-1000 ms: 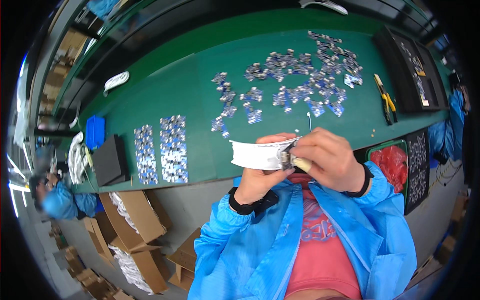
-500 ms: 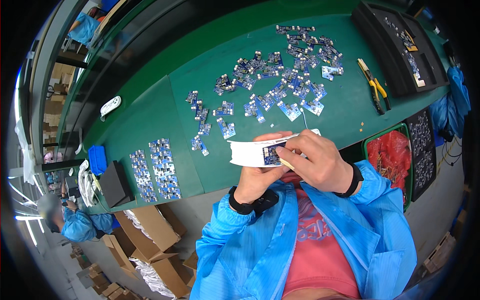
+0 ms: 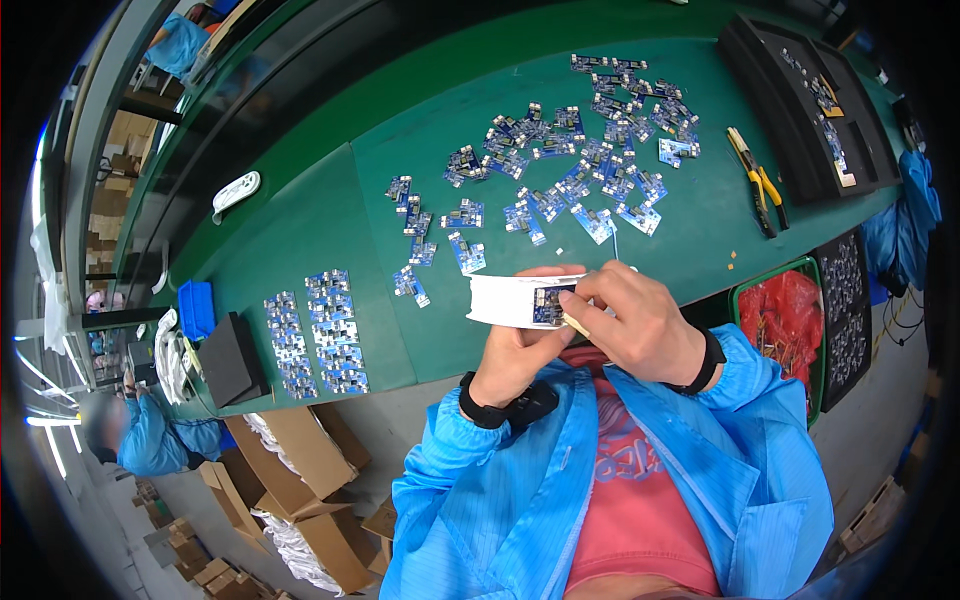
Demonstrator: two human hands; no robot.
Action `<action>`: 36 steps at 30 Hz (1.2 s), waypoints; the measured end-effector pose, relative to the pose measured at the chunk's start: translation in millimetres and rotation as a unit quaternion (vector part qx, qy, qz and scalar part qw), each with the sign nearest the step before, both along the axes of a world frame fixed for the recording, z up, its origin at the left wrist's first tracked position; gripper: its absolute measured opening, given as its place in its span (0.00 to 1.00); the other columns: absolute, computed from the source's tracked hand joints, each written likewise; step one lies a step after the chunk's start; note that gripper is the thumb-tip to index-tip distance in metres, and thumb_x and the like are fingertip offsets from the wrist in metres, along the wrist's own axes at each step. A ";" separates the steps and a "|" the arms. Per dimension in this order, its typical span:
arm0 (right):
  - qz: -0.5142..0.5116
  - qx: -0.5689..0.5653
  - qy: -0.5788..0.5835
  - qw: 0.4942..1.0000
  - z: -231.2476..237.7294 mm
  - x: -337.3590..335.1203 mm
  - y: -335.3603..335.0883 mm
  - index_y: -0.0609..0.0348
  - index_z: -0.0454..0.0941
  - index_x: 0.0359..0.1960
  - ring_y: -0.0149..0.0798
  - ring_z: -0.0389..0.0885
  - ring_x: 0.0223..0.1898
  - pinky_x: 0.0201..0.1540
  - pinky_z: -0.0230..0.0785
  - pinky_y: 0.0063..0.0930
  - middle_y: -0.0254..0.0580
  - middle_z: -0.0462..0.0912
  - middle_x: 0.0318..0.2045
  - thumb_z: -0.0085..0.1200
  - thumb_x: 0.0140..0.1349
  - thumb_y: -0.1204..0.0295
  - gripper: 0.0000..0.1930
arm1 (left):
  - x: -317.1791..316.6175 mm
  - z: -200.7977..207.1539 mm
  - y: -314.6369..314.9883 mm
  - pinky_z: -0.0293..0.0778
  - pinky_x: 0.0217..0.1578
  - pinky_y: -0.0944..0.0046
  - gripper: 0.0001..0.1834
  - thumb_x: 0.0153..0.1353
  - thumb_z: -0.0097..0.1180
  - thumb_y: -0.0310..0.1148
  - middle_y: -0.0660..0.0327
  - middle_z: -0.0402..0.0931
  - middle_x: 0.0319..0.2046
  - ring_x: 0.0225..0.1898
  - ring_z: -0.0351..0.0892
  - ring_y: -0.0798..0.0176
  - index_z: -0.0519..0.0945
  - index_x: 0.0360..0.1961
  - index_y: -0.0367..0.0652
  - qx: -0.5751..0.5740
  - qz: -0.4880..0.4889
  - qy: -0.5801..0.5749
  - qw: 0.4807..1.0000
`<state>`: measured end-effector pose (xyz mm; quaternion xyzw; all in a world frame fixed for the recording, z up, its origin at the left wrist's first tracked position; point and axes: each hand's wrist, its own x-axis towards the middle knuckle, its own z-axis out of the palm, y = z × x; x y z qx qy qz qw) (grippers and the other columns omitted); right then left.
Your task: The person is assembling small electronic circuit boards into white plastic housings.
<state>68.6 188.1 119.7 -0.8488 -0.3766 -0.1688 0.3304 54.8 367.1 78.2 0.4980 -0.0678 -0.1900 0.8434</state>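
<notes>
Our left hand (image 3: pixel 510 365) pinched a white curved plastic housing (image 3: pixel 500 301) before us, a blue circuit board (image 3: pixel 546 304) in its open end; our right hand (image 3: pixel 645 322) bunched its fingers there (grip unclear); many blue boards (image 3: pixel 595 224) lay unhoused.

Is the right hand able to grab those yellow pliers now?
Probably yes: the yellow pliers lie uncovered on the green table, forward and right of the right hand. It would first have to leave the circuit board in the white casing.
</notes>
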 end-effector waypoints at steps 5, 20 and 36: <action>-0.006 -0.021 0.014 1.000 3.4 -2.1 6.4 0.68 0.77 0.38 0.42 0.77 0.34 0.30 0.73 0.30 0.44 0.74 0.32 0.57 0.45 0.79 0.15 | -8.0 6.8 0.6 0.73 0.54 0.52 0.24 0.61 0.50 0.24 0.50 0.66 0.59 0.58 0.69 0.55 0.63 0.60 0.38 -0.099 0.030 0.101 0.990; -0.024 0.012 0.019 0.999 10.2 -13.2 12.5 0.67 0.76 0.39 0.44 0.77 0.35 0.32 0.73 0.32 0.44 0.73 0.32 0.56 0.47 0.80 0.14 | -14.0 15.8 0.7 0.72 0.55 0.57 0.22 0.68 0.41 0.30 0.45 0.65 0.60 0.57 0.72 0.54 0.63 0.59 0.29 -0.115 0.051 0.014 0.992; 0.006 0.145 0.303 0.942 -5.8 5.9 -16.0 0.65 0.77 0.38 0.46 0.77 0.38 0.40 0.69 0.35 0.47 0.77 0.35 0.54 0.58 0.73 0.09 | -16.7 -1.7 5.1 0.76 0.52 0.51 0.17 0.69 0.43 0.31 0.50 0.73 0.50 0.50 0.77 0.56 0.67 0.54 0.30 -0.106 0.080 0.053 0.990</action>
